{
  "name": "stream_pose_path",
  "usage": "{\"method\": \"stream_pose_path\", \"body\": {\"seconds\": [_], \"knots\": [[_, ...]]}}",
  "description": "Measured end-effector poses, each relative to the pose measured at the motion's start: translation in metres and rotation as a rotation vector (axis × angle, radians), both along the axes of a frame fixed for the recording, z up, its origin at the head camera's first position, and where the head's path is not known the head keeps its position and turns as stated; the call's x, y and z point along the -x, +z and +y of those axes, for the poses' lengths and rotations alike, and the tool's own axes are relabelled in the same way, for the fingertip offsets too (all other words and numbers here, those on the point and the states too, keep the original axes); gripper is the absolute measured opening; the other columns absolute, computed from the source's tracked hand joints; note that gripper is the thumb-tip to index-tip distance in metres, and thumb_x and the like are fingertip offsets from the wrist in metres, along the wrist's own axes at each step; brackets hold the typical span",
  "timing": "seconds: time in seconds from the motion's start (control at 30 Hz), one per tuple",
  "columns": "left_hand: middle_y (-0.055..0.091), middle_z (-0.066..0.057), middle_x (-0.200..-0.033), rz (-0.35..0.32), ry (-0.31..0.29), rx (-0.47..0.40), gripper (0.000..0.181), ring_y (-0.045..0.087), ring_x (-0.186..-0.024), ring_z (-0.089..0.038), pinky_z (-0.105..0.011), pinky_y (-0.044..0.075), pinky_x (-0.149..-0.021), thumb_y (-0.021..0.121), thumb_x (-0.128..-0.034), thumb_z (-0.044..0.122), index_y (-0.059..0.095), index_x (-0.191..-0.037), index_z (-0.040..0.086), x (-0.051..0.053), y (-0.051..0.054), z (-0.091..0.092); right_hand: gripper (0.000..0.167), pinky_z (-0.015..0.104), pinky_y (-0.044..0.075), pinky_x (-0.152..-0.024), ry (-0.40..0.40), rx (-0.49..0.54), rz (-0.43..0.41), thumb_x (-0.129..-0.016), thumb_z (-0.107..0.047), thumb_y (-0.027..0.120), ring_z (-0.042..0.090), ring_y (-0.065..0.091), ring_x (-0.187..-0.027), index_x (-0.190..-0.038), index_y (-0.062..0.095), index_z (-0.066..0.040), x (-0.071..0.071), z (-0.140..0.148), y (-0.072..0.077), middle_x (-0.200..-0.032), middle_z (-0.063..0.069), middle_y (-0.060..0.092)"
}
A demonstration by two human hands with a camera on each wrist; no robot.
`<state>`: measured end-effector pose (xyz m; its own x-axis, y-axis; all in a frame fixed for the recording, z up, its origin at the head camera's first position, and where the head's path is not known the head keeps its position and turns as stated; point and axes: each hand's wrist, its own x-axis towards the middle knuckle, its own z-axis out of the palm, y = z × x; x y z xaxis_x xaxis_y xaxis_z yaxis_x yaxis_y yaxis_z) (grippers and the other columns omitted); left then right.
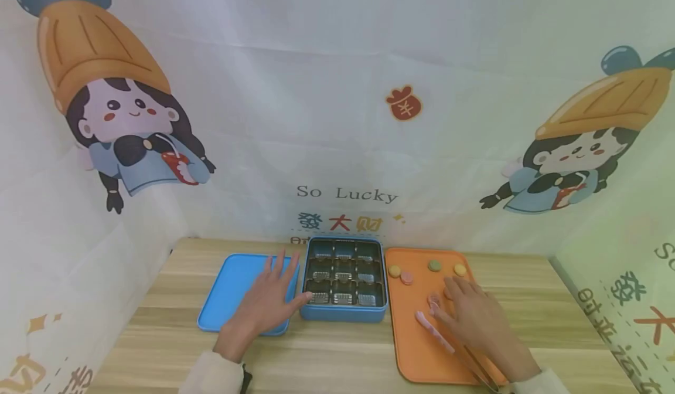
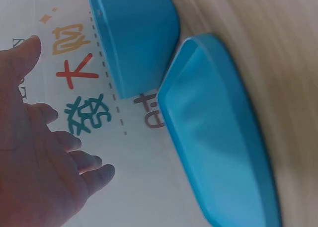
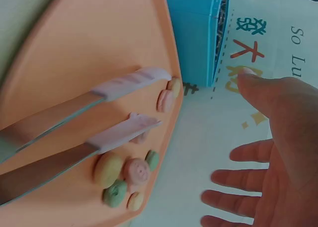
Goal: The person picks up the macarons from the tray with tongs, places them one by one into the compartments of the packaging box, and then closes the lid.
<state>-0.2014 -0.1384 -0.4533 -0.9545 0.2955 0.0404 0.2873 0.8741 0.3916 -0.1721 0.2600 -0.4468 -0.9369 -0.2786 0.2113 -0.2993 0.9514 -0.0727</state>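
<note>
My left hand (image 1: 266, 297) hovers with spread fingers over the blue lid (image 1: 227, 297), its thumb near the corner of the blue tin (image 1: 344, 313). Clear compartments fill the tin, with no food visible in them. On the right, my right hand (image 1: 477, 318) is held above an orange tray (image 1: 416, 359), fingers extended and gripping nothing. Beneath it lie metal tongs (image 1: 435, 332) with pink tips, spread apart on the tray. Several macarons sit around them, including a green one (image 1: 434, 265), a pink one (image 1: 406, 278) and a large yellow one (image 3: 108, 170); the hand partly hides this group in the head view.
All of this stands on a wood-grain table (image 1: 337, 359). A white printed cloth (image 1: 295, 107) with cartoon figures and lettering rises behind and on both sides. The tin stands between the lid and the tray, close to both.
</note>
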Motion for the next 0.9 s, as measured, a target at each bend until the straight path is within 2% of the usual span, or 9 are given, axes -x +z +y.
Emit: {"method": "stream_pose_path", "body": {"seconds": [0.1,0.23,0.33,0.47,0.53,0.67,0.8,0.9], "knots": [[0.000,-0.020,-0.165,-0.033,0.001,-0.049,0.086,0.005,-0.148,-0.051,-0.071,0.025,-0.112,0.051,-0.0979,0.056,0.011,-0.160,0.013,-0.001,-0.006,0.001,0.052,0.046,0.057,-0.066,-0.013,0.019,-0.055,-0.089,-0.043,0.070,0.032,0.068,-0.090,-0.124,0.060,-0.005,-0.007,0.004,-0.002,-0.112,0.015,0.068],[-0.002,-0.019,-0.165,-0.086,0.014,-0.131,0.084,0.007,-0.149,-0.049,-0.071,0.028,-0.110,0.048,-0.0999,0.054,0.007,-0.160,0.012,-0.001,-0.013,0.001,0.043,0.038,0.052,-0.055,-0.050,0.028,-0.165,-0.088,-0.040,0.071,0.020,0.064,-0.071,-0.118,0.063,-0.009,-0.013,0.009,-0.005,-0.090,0.005,0.067],[0.002,-0.021,-0.165,-0.114,0.032,-0.213,0.081,0.012,-0.148,-0.047,-0.068,0.026,-0.113,0.047,-0.1019,0.049,0.006,-0.160,0.010,-0.001,-0.018,0.002,0.039,0.036,0.050,-0.055,-0.080,0.004,-0.250,-0.086,-0.039,0.072,0.014,0.058,-0.066,-0.109,0.067,-0.007,-0.018,0.015,-0.008,-0.078,0.000,0.061],[0.014,-0.026,-0.162,-0.112,0.046,-0.337,0.075,0.020,-0.147,-0.045,-0.061,0.024,-0.118,0.049,-0.1037,0.035,0.012,-0.157,-0.001,0.000,-0.026,0.007,0.034,0.033,0.045,-0.054,-0.107,-0.010,-0.363,-0.084,-0.038,0.075,0.013,0.049,-0.061,-0.096,0.067,-0.007,-0.028,0.025,-0.013,-0.069,-0.003,0.054],[0.020,-0.027,-0.160,-0.105,0.057,-0.378,0.071,0.023,-0.146,-0.044,-0.057,0.024,-0.119,0.050,-0.1039,0.029,0.015,-0.155,-0.006,0.000,-0.031,0.011,0.032,0.031,0.040,-0.052,-0.101,-0.006,-0.397,-0.083,-0.040,0.076,0.013,0.044,-0.057,-0.084,0.063,-0.010,-0.033,0.029,-0.017,-0.064,-0.003,0.050],[0.028,-0.028,-0.157,-0.095,0.081,-0.418,0.066,0.030,-0.144,-0.043,-0.054,0.029,-0.118,0.049,-0.1044,0.024,0.021,-0.152,-0.011,0.001,-0.041,0.019,0.038,0.026,0.030,-0.046,-0.075,0.062,-0.435,-0.081,-0.042,0.078,0.011,0.038,-0.051,-0.072,0.051,-0.017,-0.041,0.037,-0.027,-0.058,-0.006,0.044],[0.033,-0.032,-0.152,-0.087,0.096,-0.455,0.058,0.034,-0.141,-0.046,-0.056,0.032,-0.115,0.046,-0.1045,0.017,0.026,-0.148,-0.016,0.000,-0.047,0.025,0.035,0.023,0.028,-0.045,-0.056,0.145,-0.461,-0.081,-0.038,0.079,0.008,0.037,-0.050,-0.073,0.052,-0.018,-0.045,0.040,-0.034,-0.058,-0.007,0.045],[0.037,-0.034,-0.149,-0.086,0.114,-0.473,0.053,0.037,-0.139,-0.048,-0.057,0.034,-0.114,0.043,-0.1046,0.013,0.030,-0.146,-0.018,-0.001,-0.049,0.028,0.033,0.022,0.026,-0.045,-0.071,0.181,-0.483,-0.082,-0.035,0.078,0.009,0.037,-0.050,-0.074,0.053,-0.017,-0.045,0.038,-0.037,-0.059,-0.006,0.046]]}}
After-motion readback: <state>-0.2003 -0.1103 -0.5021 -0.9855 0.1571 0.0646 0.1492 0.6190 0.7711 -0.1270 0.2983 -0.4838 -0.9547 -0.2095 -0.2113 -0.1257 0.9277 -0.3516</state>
